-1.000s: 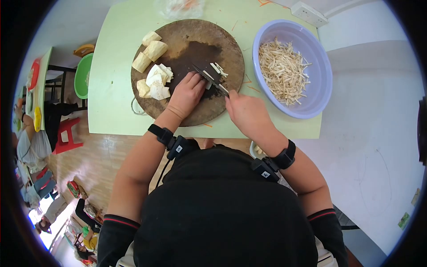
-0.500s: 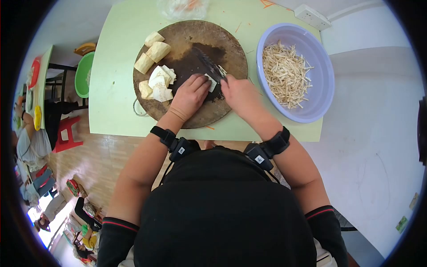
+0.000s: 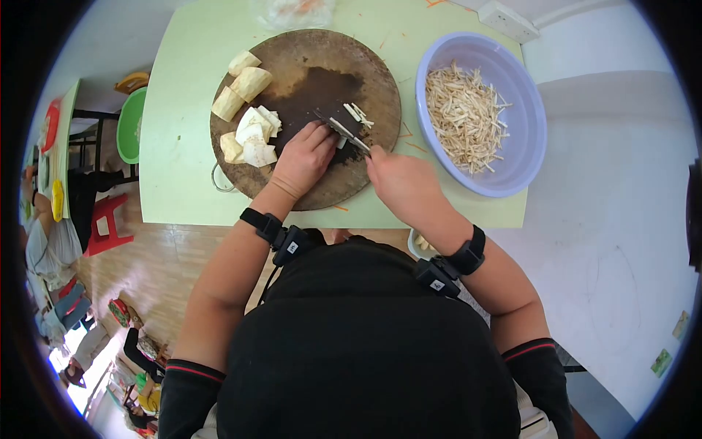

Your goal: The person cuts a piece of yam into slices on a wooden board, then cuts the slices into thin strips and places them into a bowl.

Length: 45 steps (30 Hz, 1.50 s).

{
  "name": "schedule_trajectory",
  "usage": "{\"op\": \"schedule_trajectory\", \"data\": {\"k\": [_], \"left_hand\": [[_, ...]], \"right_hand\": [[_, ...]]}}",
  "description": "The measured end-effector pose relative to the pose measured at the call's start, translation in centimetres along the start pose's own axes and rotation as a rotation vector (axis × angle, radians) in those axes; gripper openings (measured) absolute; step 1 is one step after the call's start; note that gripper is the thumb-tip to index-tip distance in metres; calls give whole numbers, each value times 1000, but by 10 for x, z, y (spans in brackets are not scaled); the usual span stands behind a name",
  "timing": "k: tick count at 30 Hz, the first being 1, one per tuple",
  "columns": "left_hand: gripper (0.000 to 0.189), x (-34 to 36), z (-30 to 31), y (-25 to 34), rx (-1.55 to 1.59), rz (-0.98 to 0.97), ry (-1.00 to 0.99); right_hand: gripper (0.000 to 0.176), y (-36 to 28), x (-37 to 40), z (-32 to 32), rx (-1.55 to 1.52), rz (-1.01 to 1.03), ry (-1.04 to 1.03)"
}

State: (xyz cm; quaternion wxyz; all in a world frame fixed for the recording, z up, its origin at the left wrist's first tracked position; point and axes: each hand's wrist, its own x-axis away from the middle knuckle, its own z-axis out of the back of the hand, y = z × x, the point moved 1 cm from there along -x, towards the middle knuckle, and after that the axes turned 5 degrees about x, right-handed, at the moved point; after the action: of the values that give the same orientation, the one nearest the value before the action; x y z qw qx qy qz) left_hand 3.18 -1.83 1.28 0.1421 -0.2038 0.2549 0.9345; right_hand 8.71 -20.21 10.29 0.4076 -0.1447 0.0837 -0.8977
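On a round wooden chopping board (image 3: 322, 55), my right hand (image 3: 398, 175) is closed round the handle of a knife (image 3: 349, 136), its blade pointing up and left. Beside the blade, my left hand (image 3: 306, 155) presses with bent fingers on a small white slice (image 3: 341, 143), mostly hidden under the fingertips. A few pale cut strips (image 3: 357, 114) lie just beyond the knife. Peeled root chunks (image 3: 251, 84) rest at the board's left, with a pile of white slices (image 3: 256, 135) below them.
A lavender basin (image 3: 530, 124) of cut strips (image 3: 466, 113) stands right of the board on the pale green table (image 3: 175, 132). A plastic bag (image 3: 296, 11) lies at the far edge. Below the table is a small bowl (image 3: 420, 245). A red stool (image 3: 108, 223) and several people are at left.
The knife has tilted flatter and its handle has moved down with my right hand. More cut strips show on the board. The view has shifted slightly, and the small bowl has come into sight.
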Motion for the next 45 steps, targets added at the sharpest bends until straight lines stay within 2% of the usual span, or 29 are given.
{"op": "schedule_trajectory", "data": {"k": [5,9,12,14,20,27,30,33,36,39,41,45], "left_hand": [[28,1,-1,-1,29,41,-7],[28,-6,2,1,65,-6,35],[28,-5,4,6,53,-15,107],[27,-4,4,5,64,-25,86],[22,0,3,2,33,-13,25],[21,2,1,2,52,12,27],[22,1,2,1,39,52,-30],[27,-4,1,2,69,-20,75],[28,-4,4,5,72,-24,103],[21,-3,4,4,65,-40,110],[19,0,2,2,47,-28,67],[16,-3,4,4,56,-44,96]], "right_hand": [[14,-7,-30,-13,-11,15,71],[15,6,-30,-11,-59,-33,169],[16,9,-12,1,-46,-83,108],[17,8,-3,1,-31,3,78],[14,3,6,2,49,38,-25],[14,-8,-17,-10,1,22,42],[15,-6,-27,-8,-34,20,58],[18,8,-23,-7,-102,-102,97],[22,12,-9,-5,-86,-70,119],[22,7,1,-2,-19,2,79],[18,1,4,5,13,1,-55],[14,0,5,8,11,60,-70]]}}
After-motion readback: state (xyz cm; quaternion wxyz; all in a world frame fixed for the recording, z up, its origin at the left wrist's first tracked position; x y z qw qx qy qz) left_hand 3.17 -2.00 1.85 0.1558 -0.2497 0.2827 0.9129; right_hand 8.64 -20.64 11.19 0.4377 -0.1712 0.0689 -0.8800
